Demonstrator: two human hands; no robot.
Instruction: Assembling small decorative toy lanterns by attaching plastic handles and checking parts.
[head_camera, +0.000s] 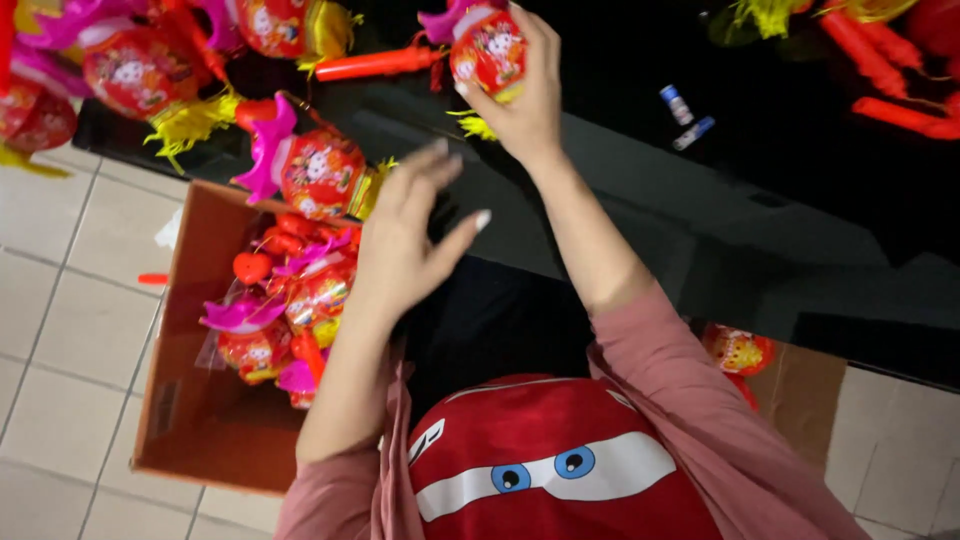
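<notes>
brown cardboard box (200, 400) | on tiled floor, left | open top | second brown box (800, 390) | right, under table edge

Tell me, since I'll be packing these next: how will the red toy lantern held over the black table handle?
The red lantern looks light: the right hand lifts it by fingertips alone. Its rounded body would probably roll if laid down. The yellow tassel hangs loose, so it is likely floppy.

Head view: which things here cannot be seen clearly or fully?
- Cardboard box: the left hand and forearm cover part of the toy lanterns inside.
- Red lantern in the right hand: its top is cut off by the upper frame edge; fingers hide its right side.
- Two small tubes on the black table: too small to identify.
- Second box: mostly hidden under the table edge.
</notes>
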